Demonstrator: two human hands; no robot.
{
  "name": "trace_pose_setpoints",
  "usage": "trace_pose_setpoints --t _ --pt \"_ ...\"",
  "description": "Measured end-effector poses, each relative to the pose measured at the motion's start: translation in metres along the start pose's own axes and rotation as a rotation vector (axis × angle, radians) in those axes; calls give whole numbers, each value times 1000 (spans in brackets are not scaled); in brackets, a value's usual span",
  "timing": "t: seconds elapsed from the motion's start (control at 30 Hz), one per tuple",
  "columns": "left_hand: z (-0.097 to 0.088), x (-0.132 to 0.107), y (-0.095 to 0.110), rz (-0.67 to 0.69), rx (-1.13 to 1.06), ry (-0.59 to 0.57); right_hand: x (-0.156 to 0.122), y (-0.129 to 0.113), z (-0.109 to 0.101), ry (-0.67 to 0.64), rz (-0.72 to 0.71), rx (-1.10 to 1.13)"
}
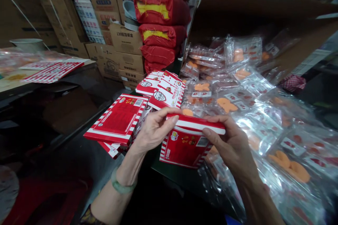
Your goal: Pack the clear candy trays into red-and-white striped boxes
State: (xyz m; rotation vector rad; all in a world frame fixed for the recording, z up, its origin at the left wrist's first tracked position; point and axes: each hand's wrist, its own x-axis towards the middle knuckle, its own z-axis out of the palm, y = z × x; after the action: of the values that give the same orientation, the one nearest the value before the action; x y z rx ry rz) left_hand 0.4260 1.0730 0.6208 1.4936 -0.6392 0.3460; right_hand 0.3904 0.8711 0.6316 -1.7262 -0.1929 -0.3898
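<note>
A flat red cardboard box (pixel 185 147) with white stripes is held upright between my hands at the front edge of a dark table. My left hand (pixel 155 126) grips the left end of its top edge, thumb on the near side. The right hand (pixel 228 140) pinches the top edge at the right, its thumb on the white band. Left of the held box lies a similar red box (pixel 118 117) on a small pile. Behind it, more red and white boxes (pixel 167 91) with printed faces lie stacked.
Clear plastic packs (pixel 245 101) with orange pieces heap up on the right, spilling from a large carton (pixel 245 10). Red sacks (pixel 161 10) and brown cartons (pixel 126 40) stand stacked behind. A side table (pixel 91 63) at left bears flat striped card (pixel 54 72).
</note>
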Motion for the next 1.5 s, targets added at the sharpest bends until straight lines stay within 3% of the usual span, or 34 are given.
trace_pose_setpoints --t 0.1,0.23,0.4,0.5,0.7,0.8,0.97,1.07,1.13,1.3,1.5 --pt "-8 0 6 179 239 -65 3 -3 -1 -74 76 88" --pt "-11 3 14 341 394 -88 -2 -7 -1 -107 108 139" --pt "-9 6 17 338 428 -76 -6 2 3 -51 97 171" --pt "-13 8 20 331 394 -90 -8 9 2 -29 -4 108" --pt "-33 26 35 248 317 -470 -15 7 -4 -107 -246 -55" --pt "-36 34 38 221 288 -540 -17 7 -4 -76 -282 -83" --pt "-36 38 38 264 321 -521 -22 14 -3 -39 -195 -78" --pt "-36 35 36 395 385 -552 -25 18 0 13 -169 -70" --pt "-35 28 32 493 476 -487 -25 20 6 75 -186 -58" --pt "-28 0 16 672 692 -187 -20 20 24 256 -428 0" --pt "-29 -9 3 789 715 -136 -18 23 28 311 -567 -84"
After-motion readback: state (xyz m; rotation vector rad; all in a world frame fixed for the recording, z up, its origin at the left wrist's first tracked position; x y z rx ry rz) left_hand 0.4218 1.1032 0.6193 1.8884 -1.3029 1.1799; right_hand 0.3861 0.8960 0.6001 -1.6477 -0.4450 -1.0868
